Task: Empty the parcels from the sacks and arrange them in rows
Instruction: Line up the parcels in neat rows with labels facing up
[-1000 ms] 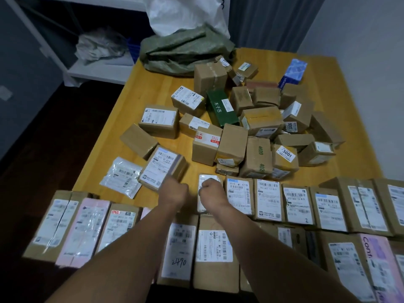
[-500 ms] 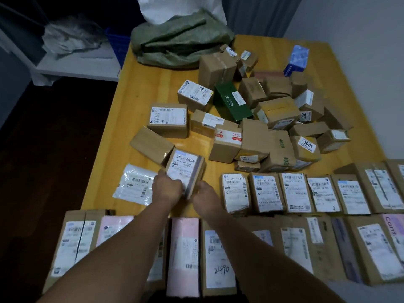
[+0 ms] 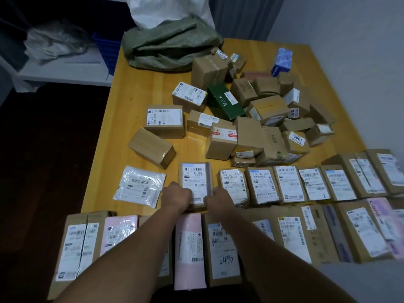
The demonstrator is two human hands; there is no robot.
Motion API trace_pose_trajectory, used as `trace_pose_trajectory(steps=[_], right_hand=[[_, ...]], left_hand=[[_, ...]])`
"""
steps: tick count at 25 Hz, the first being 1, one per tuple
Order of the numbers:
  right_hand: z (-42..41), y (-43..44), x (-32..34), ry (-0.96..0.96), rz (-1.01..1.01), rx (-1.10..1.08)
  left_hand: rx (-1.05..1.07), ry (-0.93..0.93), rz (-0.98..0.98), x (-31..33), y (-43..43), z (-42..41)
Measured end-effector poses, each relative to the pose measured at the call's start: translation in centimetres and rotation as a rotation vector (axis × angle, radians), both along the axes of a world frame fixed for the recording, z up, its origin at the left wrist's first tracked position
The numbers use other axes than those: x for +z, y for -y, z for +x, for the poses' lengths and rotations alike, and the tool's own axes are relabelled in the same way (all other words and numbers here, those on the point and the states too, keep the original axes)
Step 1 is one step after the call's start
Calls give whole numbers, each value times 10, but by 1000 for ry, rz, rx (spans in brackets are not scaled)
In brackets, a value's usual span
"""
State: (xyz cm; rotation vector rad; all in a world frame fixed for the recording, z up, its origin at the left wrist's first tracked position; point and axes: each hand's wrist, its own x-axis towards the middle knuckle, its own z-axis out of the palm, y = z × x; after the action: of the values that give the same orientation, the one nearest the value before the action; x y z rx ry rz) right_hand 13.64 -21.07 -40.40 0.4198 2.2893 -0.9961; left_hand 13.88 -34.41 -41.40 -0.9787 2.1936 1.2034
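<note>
A small labelled cardboard parcel lies flat at the left end of the second row of parcels. My left hand grips its near left corner and my right hand grips its near right corner. The front row of larger parcels runs along the table's near edge, partly hidden under my forearms. A loose heap of unsorted parcels covers the table's middle and right. A flattened green sack lies at the far end.
A clear plastic mailer lies left of the held parcel. A plain brown box and a labelled box sit apart from the heap. A white sack stands behind the green one. The wooden table drops to dark floor at left.
Both hands took the tilted labelled parcel from left of the row and laid it flat at the row's left end, next to the last parcel.
</note>
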Motion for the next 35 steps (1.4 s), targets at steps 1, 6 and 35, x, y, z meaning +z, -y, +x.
trace_pose_trajectory(steps=[1, 6, 35], right_hand=[[1, -4, 0, 6, -6, -2], [1, -21, 4, 6, -21, -9], [-30, 14, 41, -63, -64, 238]], left_hand=[[-7, 11, 5, -1, -3, 2], [-38, 17, 14, 2, -18, 5], [229, -82, -64, 27, 18, 17]])
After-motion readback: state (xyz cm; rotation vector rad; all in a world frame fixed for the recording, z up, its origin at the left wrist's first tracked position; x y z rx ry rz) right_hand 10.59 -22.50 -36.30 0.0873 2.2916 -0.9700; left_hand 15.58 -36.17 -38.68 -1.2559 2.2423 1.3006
